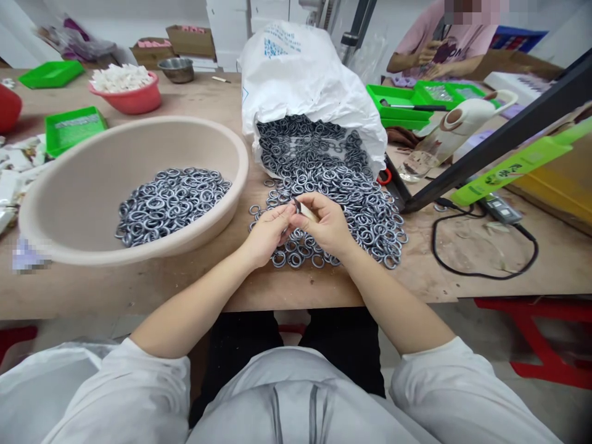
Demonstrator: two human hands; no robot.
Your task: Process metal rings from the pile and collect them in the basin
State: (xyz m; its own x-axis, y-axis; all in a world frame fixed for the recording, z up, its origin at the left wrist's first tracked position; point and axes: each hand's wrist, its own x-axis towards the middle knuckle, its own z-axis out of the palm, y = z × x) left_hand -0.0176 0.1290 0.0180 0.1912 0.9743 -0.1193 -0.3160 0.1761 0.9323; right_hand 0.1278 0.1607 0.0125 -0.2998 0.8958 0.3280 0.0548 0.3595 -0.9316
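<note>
Brown worktop (pixel 115 290) runs out to both sides beneath the left hand (pixel 268 234) and the right hand (pixel 330 223), which meet close together above a spread of loose grey rings (pixel 370 216). Between thumb and fingers the right hand grips a pale piece (pixel 309 213) whose dark end sits at the left fingertips. Thumb and fingers of the left hand are drawn together by that dark end; whether they pinch anything cannot be told, since they hide the spot.

Just beyond the hands a white sack (pixel 300 80) lies with its open mouth facing them, more rings inside and the loose spread running out of it. To the left of the hands stands a large beige basin (pixel 69 209), with a heap of similar rings in it. Past the basin, farther from the hands, are a green tray (pixel 76 129), a red bowl (pixel 132 106) piled with white pieces (pixel 123 79), and a metal bowl (pixel 178 71).

On the right-hand side a black bar (pixel 499 137) slants upward near a lime-green strip (pixel 513 168), and a black cable (pixel 490 277) loops on the worktop. Well beyond the right hand, a person in a pink shirt (pixel 419 34) is behind stacked green trays (pixel 402 97).
</note>
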